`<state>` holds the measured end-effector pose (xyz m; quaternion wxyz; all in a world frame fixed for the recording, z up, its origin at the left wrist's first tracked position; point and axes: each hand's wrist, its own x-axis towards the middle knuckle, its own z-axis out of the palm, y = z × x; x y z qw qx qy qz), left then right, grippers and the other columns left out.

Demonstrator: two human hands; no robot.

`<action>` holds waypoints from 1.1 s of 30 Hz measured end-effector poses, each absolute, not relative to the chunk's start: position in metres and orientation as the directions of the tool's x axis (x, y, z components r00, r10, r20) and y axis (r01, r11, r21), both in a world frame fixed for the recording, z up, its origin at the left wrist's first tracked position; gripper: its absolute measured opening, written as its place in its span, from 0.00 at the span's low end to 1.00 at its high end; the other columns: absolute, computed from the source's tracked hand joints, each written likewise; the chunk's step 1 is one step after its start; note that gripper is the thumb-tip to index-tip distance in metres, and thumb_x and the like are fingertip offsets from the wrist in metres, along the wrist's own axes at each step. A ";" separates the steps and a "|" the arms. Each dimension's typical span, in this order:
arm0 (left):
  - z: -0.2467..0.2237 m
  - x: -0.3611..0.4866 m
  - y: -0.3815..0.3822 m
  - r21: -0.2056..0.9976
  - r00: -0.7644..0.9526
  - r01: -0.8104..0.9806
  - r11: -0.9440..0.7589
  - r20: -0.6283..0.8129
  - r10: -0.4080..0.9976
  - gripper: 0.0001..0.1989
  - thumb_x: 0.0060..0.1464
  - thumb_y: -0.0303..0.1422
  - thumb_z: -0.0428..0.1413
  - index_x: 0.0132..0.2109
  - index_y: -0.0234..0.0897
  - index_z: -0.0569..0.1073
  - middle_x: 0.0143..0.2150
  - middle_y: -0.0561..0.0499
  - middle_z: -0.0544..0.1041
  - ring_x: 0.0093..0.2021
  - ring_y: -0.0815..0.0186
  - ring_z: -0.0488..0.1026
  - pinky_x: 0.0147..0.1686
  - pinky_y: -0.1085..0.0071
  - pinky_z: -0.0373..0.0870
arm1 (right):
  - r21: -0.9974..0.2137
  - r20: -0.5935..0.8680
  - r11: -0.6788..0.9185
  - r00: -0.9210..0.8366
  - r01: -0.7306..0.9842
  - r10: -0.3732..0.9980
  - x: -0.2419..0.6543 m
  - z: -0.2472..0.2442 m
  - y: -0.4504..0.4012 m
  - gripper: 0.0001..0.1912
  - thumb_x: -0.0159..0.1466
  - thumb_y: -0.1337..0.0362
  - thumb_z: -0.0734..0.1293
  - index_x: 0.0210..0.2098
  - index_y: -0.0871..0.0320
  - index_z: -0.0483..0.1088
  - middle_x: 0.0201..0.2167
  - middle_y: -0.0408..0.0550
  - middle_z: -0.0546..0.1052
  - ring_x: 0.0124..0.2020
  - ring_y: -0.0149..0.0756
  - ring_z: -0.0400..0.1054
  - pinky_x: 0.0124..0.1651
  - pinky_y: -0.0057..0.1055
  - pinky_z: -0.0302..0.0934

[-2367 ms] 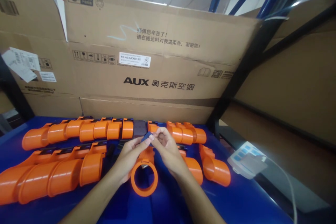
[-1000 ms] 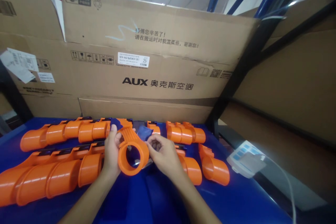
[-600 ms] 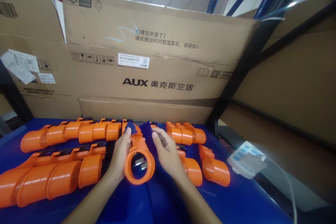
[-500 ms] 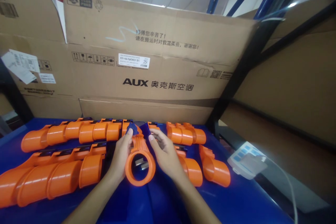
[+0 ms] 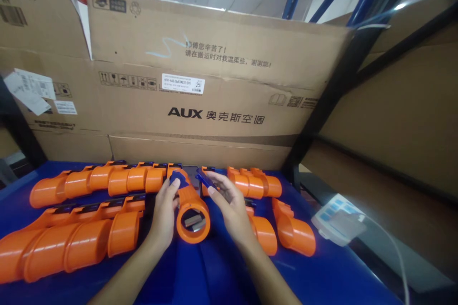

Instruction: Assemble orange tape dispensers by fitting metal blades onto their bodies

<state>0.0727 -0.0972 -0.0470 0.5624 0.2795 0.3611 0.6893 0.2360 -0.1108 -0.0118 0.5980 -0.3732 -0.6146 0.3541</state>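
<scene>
My left hand (image 5: pixel 164 214) is closed around an orange plastic piece with a round, hollow end (image 5: pixel 193 196), shaped like a tape dispenser body. Its open ring faces me. Under my left thumb, a blue plastic part (image 5: pixel 181 179) sits at the piece's upper end. My right hand (image 5: pixel 232 207) pinches a separate blue plastic clip (image 5: pixel 204 180), held just right of the orange piece and apart from it. Through the ring, small metal pieces (image 5: pixel 194 221) show; whether they lie inside or behind it I cannot tell.
Rows of similar orange pieces (image 5: pixel 86 243) stand left on the blue surface (image 5: pixel 189 281), with more orange pieces (image 5: pixel 295 233) at right. Behind rises a cardboard panel (image 5: pixel 143 114). A white power adapter (image 5: pixel 338 221) with a cable lies near the right edge, beside a dark rack post (image 5: pixel 318 109).
The orange piece has tilted, its ring shifting slightly up. The blue clip in my right hand has turned and drawn away from the orange piece.
</scene>
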 end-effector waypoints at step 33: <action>-0.037 0.080 -0.113 0.747 -0.076 -0.641 -0.176 0.166 0.983 0.23 0.51 0.41 0.67 0.53 0.38 0.78 0.48 0.44 0.82 0.48 0.54 0.80 0.50 0.60 0.75 | -0.737 0.561 0.582 -0.169 0.344 0.810 0.239 -0.006 -0.119 0.20 0.67 0.57 0.70 0.57 0.52 0.71 0.54 0.50 0.80 0.55 0.47 0.75 0.58 0.42 0.69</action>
